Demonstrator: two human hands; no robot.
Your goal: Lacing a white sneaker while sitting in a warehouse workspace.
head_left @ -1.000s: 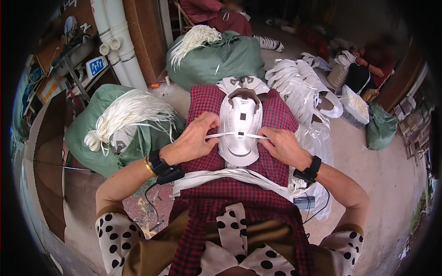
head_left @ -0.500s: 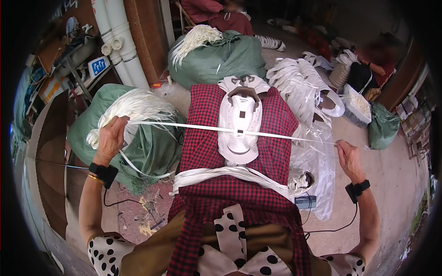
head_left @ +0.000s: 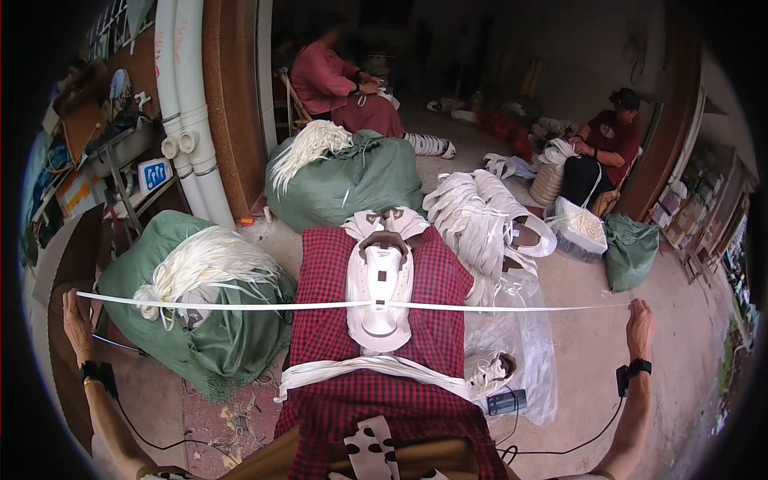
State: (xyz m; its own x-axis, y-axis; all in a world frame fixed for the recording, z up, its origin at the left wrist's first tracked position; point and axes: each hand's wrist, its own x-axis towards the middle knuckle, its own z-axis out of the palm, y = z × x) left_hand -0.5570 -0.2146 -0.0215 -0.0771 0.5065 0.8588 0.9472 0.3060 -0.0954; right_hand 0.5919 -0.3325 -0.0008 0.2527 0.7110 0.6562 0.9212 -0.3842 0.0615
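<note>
A white shoelace [head_left: 224, 306] is stretched straight across in front of me, running through a white shoe upper [head_left: 380, 330] at its middle. My left hand [head_left: 78, 328] pinches one end, far out to the left. Far out to the right, my right hand [head_left: 640, 330] has its fingers closed on the thin other end. The upper lies on my red-and-black checked apron [head_left: 320, 272], with more white uppers [head_left: 392, 220] just beyond it. A bunch of white laces [head_left: 368, 366] lies across my lap, nearer to me.
Green sacks stand left [head_left: 240, 344] and ahead [head_left: 360, 180], topped with white laces. Stacked white uppers [head_left: 464, 216] and clear plastic sheeting [head_left: 524, 344] are on the right. Two people [head_left: 320, 80] sit working farther back. Cables [head_left: 560, 453] run from my wrist bands.
My hands have spread apart, pulling more lace out to both sides of the upper. The view has tilted up, showing more of the people behind.
</note>
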